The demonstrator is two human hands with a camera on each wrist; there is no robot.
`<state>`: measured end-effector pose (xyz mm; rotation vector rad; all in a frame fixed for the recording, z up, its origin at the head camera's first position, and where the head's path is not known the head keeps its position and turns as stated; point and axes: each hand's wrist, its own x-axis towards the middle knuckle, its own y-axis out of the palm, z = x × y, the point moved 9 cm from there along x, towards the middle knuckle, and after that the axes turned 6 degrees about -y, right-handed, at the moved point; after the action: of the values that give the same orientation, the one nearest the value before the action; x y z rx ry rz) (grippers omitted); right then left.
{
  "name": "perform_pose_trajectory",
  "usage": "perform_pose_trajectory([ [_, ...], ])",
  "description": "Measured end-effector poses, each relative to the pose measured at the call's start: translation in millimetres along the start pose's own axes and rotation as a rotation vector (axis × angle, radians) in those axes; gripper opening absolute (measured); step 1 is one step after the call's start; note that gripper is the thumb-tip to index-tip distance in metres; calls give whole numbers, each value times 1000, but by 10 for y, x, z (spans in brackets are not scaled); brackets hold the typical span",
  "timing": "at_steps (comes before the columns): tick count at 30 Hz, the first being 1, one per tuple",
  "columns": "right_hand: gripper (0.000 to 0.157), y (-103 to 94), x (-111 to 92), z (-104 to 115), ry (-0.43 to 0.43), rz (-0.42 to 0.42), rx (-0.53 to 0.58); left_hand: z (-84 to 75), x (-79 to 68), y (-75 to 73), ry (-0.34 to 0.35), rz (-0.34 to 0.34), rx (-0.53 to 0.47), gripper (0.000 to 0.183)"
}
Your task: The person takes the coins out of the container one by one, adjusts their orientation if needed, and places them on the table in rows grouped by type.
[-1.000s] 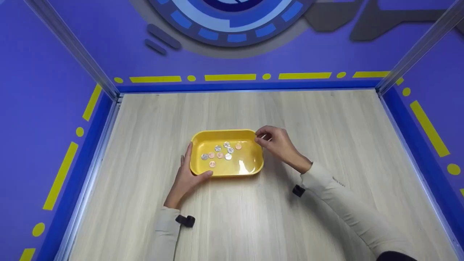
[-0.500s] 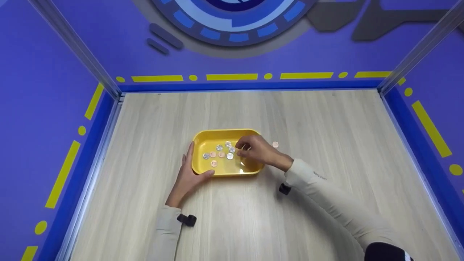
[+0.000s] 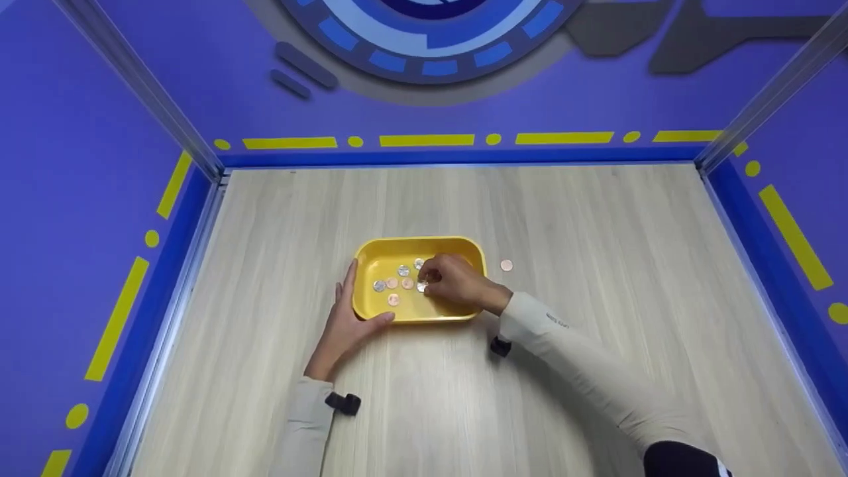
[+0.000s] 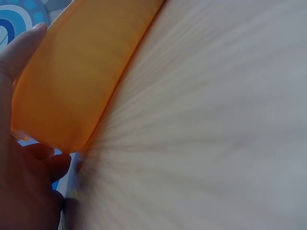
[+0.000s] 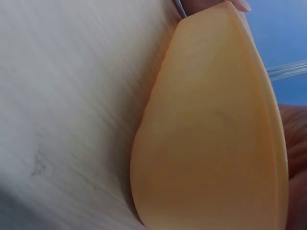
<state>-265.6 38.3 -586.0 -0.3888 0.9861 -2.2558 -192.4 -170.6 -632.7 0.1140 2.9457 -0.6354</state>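
A yellow tray stands on the table with several silver coins and copper coins lying flat inside. At its left end my left hand grips it, thumb on the near rim and fingers along the side; the left wrist view shows the thumb against the tray's wall. Reaching over the right side, my right hand has its curled fingers and thumb at a silver coin, pinching it near the tray floor. That hand hides part of the coin group. In the right wrist view the tray wall covers most of it.
One copper coin lies on the wooden table, right of the tray. Blue panels with yellow marks enclose the table at the back and sides. A dark strap with a small block sits on the left sleeve.
My right hand has moved from the tray's right rim leftward to the silver coins. One copper coin no longer shows in the tray; one now lies on the table. The left hand has stayed.
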Motion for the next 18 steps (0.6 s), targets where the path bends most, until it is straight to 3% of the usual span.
perform_pose_trajectory([
  [18, 12, 125, 60, -40, 23, 4, -14, 37, 3, -12, -40, -3, 16, 130],
])
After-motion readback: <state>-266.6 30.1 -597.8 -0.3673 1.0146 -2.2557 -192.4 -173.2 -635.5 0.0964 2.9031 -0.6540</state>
